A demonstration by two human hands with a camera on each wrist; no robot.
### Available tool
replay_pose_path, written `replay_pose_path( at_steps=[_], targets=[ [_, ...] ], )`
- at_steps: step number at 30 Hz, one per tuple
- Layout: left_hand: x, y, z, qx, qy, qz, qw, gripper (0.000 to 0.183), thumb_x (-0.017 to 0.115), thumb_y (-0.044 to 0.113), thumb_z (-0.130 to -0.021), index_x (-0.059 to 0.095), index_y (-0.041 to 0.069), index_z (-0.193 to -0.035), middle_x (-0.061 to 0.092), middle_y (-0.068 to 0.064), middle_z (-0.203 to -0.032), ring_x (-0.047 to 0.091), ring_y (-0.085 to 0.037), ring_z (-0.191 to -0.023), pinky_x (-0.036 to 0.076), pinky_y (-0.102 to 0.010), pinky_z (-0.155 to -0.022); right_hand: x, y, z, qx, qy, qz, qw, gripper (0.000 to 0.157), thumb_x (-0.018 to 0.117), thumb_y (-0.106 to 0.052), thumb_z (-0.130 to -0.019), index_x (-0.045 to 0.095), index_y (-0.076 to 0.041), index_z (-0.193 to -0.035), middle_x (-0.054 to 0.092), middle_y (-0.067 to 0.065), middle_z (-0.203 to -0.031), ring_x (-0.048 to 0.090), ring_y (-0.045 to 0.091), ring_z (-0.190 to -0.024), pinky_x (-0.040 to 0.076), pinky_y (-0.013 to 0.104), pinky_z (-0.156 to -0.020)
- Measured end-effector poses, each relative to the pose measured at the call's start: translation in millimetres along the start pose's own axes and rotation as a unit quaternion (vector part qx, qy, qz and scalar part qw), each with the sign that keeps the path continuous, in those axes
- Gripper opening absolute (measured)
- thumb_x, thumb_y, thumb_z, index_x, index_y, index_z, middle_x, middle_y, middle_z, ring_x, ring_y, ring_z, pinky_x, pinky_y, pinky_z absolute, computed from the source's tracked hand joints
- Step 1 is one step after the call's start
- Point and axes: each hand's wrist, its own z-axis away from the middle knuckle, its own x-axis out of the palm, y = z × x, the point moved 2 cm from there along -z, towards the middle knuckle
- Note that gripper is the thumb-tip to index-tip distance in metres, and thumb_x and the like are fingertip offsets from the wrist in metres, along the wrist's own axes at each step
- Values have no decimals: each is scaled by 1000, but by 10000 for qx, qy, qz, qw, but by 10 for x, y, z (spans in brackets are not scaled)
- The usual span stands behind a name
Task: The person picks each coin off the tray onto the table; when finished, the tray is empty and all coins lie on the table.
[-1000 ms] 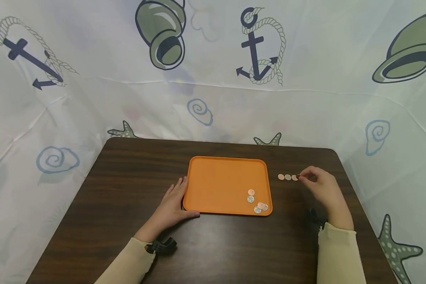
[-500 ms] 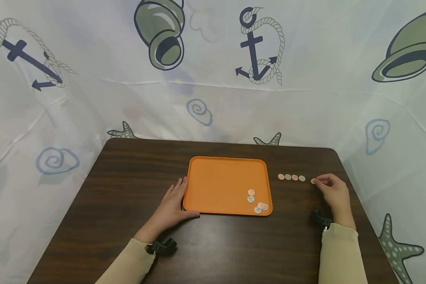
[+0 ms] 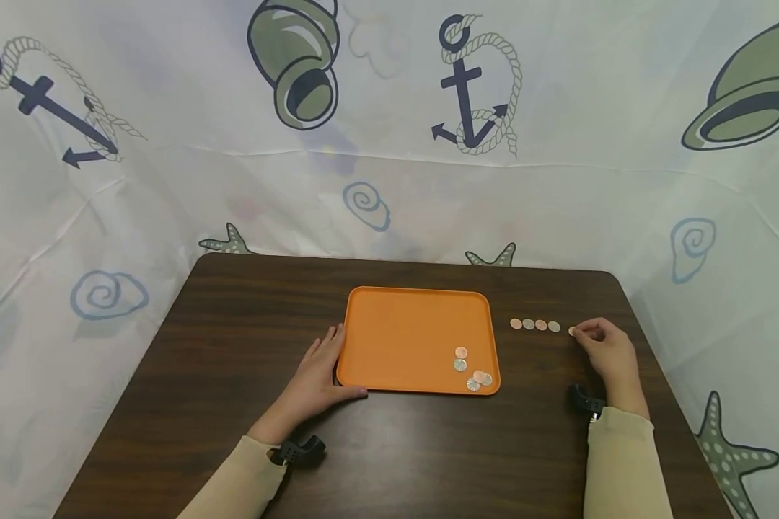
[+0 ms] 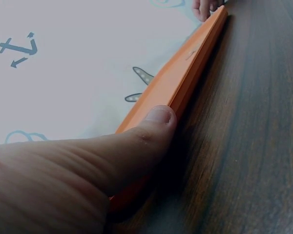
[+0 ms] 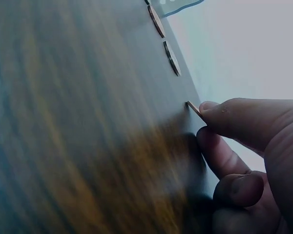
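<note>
In the head view my right hand pinches a copper-coloured coin between thumb and fingers. The right wrist view shows this coin tilted, its lower edge at the tabletop. Just left of it lie several flat coins in a row, copper and silver alternating. My left hand rests at the left end of an orange tray, fingers extended along its side. Its thumb lies against the near rim. Several more coins lie in the tray's right part, some overlapping.
Everything stands on a dark wood-grain table with rounded far corners. Behind and beside it hangs a white curtain printed with anchors, shells and starfish. A black band with a small device sits on the left wrist, and another on the right.
My right hand let go of a silver coin at the row's right end, then shifted right and toward me to pinch the copper coin. Over the last half second little moves. The left hand stays put.
</note>
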Motion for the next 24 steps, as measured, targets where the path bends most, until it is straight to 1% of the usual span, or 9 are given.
replay_pose_path(
  at_steps=[3, 7, 12, 17, 21, 24],
  targets=[
    [-14, 3, 0, 4, 29, 14, 10000, 135, 92, 59, -83, 9, 10, -177, 14, -8, -184, 8, -28, -173, 5, -59, -139, 3, -10, 0, -61, -15, 48, 10000, 33, 73, -38, -106, 76, -6, -114, 74, 13, -99, 60, 24, -83, 45, 34, -71],
    [-13, -3, 5, 14, 36, 5, 10000, 136, 92, 60, -82, 8, 10, -177, 14, -9, -184, 9, -28, -173, 5, -59, -139, 4, -15, 4, -10, -31, 71, 10000, 31, 73, -35, -106, 76, -6, -114, 73, 14, -100, 59, 26, -85, 43, 36, -73],
    [5, -17, 11, -38, -23, -48, 10000, 137, 91, 63, -82, 7, 11, -177, 13, -9, -184, 8, -28, -173, 5, -60, -139, 10, 7, 1, 2, -85, 193, 9998, 31, 74, -37, -105, 78, -7, -114, 71, 12, -95, 56, 26, -82, 41, 37, -71],
    [6, -20, 3, -55, -32, 0, 10000, 137, 91, 64, -81, 7, 11, -177, 13, -8, -184, 7, -28, -173, 4, -59, -139, 23, 30, -1, -16, -42, 270, 9996, 32, 75, -38, -105, 81, -8, -114, 73, 8, -93, 57, 23, -83, 41, 35, -73],
    [25, -35, -5, -47, 4, -47, 10000, 138, 90, 66, -81, 7, 11, -177, 14, -9, -184, 8, -28, -173, 5, -60, -139, 17, 22, 5, -227, -27, 215, 9995, 29, 74, -35, -106, 83, -10, -116, 75, 8, -95, 58, 22, -85, 42, 35, -75],
    [36, -46, -1, -61, 7, -72, 10000, 139, 89, 67, -81, 6, 11, -177, 13, -8, -184, 7, -27, -173, 4, -59, -139, 26, 19, 7, -485, -80, 245, 9985, 28, 73, -35, -107, 84, -12, -119, 79, 12, -102, 63, 25, -90, 45, 38, -78]
  ],
)
